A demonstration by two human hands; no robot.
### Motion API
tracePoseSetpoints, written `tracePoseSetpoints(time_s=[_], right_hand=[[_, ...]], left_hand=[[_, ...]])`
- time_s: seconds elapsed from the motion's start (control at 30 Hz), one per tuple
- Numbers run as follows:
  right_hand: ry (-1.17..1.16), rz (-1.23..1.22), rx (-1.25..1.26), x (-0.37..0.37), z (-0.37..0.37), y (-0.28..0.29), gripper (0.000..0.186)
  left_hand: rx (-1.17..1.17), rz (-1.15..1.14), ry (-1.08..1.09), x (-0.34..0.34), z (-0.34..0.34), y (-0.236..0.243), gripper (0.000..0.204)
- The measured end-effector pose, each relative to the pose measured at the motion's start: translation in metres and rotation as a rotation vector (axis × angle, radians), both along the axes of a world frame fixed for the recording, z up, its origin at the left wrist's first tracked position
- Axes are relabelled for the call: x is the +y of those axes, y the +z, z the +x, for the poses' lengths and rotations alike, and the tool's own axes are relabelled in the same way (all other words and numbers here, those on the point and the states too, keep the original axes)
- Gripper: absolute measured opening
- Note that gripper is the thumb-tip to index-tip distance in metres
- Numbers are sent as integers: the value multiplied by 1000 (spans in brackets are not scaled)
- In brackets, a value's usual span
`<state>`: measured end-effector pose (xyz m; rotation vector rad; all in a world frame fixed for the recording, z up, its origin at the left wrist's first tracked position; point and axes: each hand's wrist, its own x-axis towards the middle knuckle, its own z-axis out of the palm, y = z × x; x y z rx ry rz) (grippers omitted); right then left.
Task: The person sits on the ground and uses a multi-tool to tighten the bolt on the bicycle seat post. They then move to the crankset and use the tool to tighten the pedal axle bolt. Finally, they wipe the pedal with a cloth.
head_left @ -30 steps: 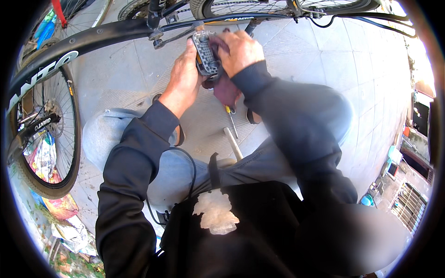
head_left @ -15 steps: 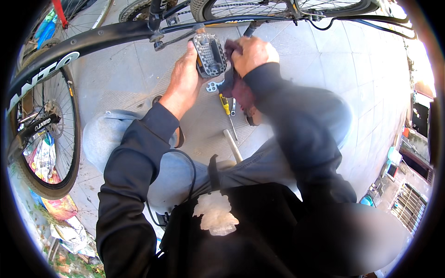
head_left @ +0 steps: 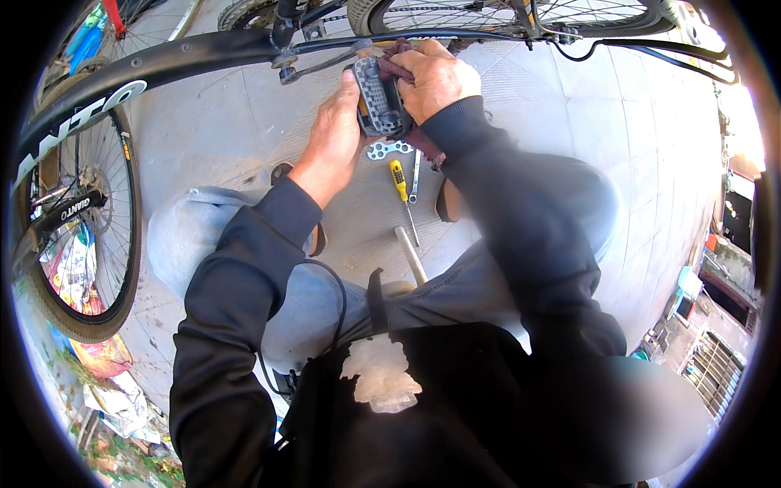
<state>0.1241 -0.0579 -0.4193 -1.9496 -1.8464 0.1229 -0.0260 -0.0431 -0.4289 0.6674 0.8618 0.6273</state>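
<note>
A grey and black bicycle pedal sits on its crank arm beside the black bike frame. My left hand is closed on the pedal's left side, thumb up along its edge; its other fingers are hidden underneath. In my right hand is bunched a dark maroon cloth, pressed against the pedal's upper right corner. A tail of the cloth hangs below that hand. On the paving beneath lie a flat multi-hole wrench, a yellow-handled screwdriver and a combination wrench.
The bike's front wheel stands at the left and its rear wheel at the top. My bent knees flank the tools, with a pale stick-like bar between them. Bags and litter lie at the lower left; a barred window shows far right.
My right hand has moved left with the cloth, from beside the pedal onto its upper edge. The pedal has turned slightly in my left hand. More of the wrenches shows now.
</note>
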Motion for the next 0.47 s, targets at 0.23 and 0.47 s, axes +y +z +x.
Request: tracePoseSetpoints(time_s=[0.23,0.47], right_hand=[[-21,48,-15,8,4,-1,23],[139,-147,-78,-25,-2,19,24]], left_hand=[[-27,-12,3,2,0,-4,49],[-43,10,-11,1,-2,-3,48]])
